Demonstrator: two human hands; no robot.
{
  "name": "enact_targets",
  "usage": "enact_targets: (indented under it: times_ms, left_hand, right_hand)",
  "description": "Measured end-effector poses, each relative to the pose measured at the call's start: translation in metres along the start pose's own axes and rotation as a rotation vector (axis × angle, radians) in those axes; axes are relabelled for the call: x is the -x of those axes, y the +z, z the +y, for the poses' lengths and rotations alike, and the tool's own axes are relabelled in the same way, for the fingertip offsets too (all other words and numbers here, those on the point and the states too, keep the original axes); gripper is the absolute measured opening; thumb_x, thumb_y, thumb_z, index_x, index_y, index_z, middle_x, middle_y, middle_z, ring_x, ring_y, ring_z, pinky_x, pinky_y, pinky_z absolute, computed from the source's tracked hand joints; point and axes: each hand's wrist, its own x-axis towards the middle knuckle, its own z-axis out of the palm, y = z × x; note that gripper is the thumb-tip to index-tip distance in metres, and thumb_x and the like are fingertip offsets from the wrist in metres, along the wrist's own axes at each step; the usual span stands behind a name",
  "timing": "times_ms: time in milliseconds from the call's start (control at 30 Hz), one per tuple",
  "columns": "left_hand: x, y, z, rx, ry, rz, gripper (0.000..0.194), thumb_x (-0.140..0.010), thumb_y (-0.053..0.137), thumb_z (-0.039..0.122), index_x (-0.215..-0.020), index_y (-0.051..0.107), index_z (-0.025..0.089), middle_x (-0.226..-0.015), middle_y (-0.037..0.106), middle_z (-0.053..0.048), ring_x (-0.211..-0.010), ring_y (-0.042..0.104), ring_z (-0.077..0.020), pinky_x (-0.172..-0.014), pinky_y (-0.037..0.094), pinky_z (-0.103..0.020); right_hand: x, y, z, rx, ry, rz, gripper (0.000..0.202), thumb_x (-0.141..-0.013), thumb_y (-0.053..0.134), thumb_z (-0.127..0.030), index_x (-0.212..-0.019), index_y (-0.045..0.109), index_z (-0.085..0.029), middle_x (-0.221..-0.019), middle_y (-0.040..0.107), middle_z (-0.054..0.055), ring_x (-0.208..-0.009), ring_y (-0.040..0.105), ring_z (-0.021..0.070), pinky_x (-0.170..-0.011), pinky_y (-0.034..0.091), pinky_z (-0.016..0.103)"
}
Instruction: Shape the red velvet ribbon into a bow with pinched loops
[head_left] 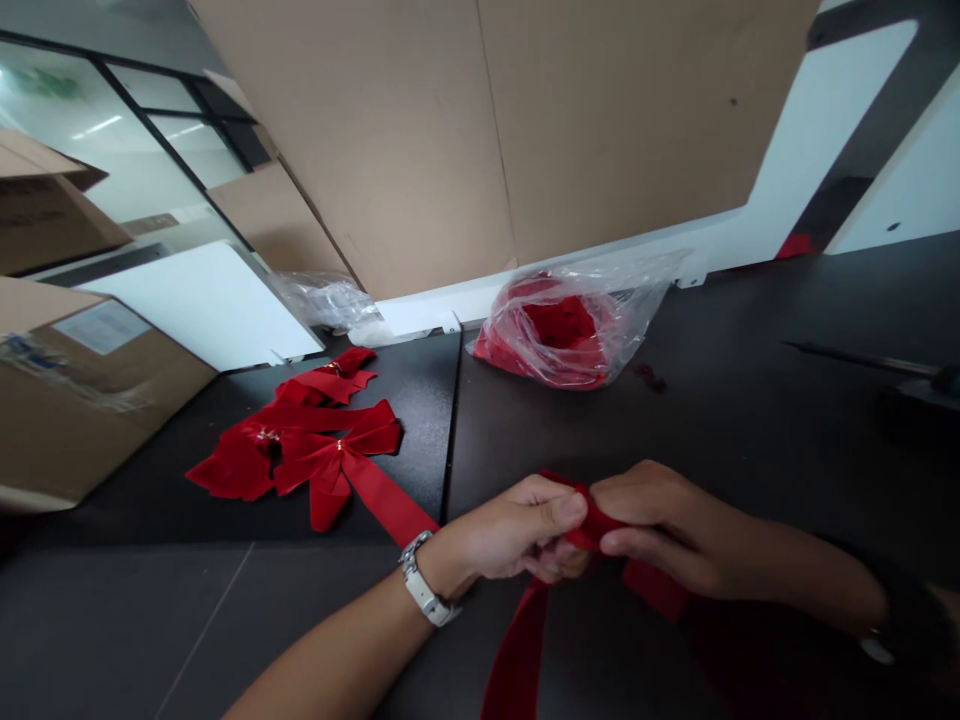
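Both hands, left hand (525, 530) and right hand (660, 525), pinch the red velvet ribbon (517, 650) at its folded centre; bow forming underway. Cinching requires sustained pinch.

Ribbon (525, 640) red, plain. Bows (307, 445) red, gold centres. Bag (577, 320) clear, red contents. Table (750, 420) black. Watch (424, 585) white. Boxes (67, 400) brown. Board (480, 130) tan.
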Motion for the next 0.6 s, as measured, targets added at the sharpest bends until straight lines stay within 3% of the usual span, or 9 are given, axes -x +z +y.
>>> enact_targets:
  times_ms: [100, 200, 267, 367, 433, 600]
  left_hand:
    - [-0.001, 0.0, 0.0, 0.016, -0.014, -0.039, 0.061, -0.064, 0.069, 0.063, -0.061, 0.036, 0.012, -0.051, 0.034, 0.006, -0.042, 0.029, 0.0005, -0.037, 0.016, -0.013]
    - [-0.002, -0.006, 0.002, -0.028, 0.029, 0.008, 0.063, -0.062, 0.069, 0.065, -0.059, 0.035, 0.012, -0.05, 0.031, 0.006, -0.042, 0.029, 0.0008, -0.04, 0.019, -0.013]
    - [-0.001, -0.011, 0.005, -0.087, 0.035, 0.048, 0.064, -0.062, 0.068, 0.067, -0.059, 0.034, 0.012, -0.048, 0.029, 0.007, -0.043, 0.027, 0.001, -0.041, 0.019, -0.013]
    - [0.003, -0.017, 0.01, -0.248, 0.001, 0.056, 0.066, -0.062, 0.062, 0.072, -0.06, 0.037, 0.012, -0.048, 0.032, 0.006, -0.044, 0.029, 0.0004, -0.042, 0.022, -0.014]
    - [0.005, -0.018, 0.014, -0.358, -0.005, 0.032, 0.065, -0.065, 0.059, 0.073, -0.063, 0.042, 0.011, -0.051, 0.036, 0.005, -0.047, 0.031, -0.0001, -0.045, 0.026, -0.015]
    - [0.007, -0.015, 0.018, -0.418, -0.047, 0.039, 0.067, -0.062, 0.058, 0.076, -0.066, 0.043, 0.011, -0.053, 0.036, 0.005, -0.052, 0.032, -0.0011, -0.048, 0.029, -0.015]
  right_hand:
    - [0.001, 0.001, 0.002, 0.006, -0.034, -0.018, 0.038, -0.097, 0.038, -0.041, -0.075, 0.058, -0.018, -0.067, 0.058, 0.003, -0.063, 0.052, 0.0121, -0.062, 0.037, 0.025]
    - [-0.001, 0.006, 0.012, -0.082, -0.021, 0.099, 0.034, -0.093, 0.049, -0.041, -0.071, 0.055, -0.017, -0.064, 0.052, 0.0, -0.059, 0.046, 0.0095, -0.057, 0.034, 0.023]
    - [-0.003, 0.01, 0.018, -0.281, 0.062, 0.192, 0.031, -0.083, 0.064, -0.043, -0.072, 0.051, -0.017, -0.066, 0.049, -0.002, -0.059, 0.045, 0.0084, -0.054, 0.035, 0.02]
    - [-0.004, 0.014, 0.021, -0.533, 0.172, 0.234, 0.043, -0.07, 0.078, -0.036, -0.101, 0.054, -0.019, -0.078, 0.052, -0.002, -0.069, 0.053, 0.0102, -0.062, 0.044, 0.021]
    - [-0.004, 0.013, 0.019, -0.489, 0.15, 0.217, 0.053, -0.07, 0.079, -0.031, -0.116, 0.056, -0.021, -0.082, 0.052, -0.001, -0.072, 0.055, 0.0102, -0.065, 0.046, 0.022]
    - [-0.003, 0.009, 0.014, -0.205, 0.056, 0.22, 0.029, -0.076, 0.073, -0.033, -0.102, 0.069, -0.021, -0.079, 0.056, 0.002, -0.068, 0.056, 0.0105, -0.062, 0.045, 0.022]
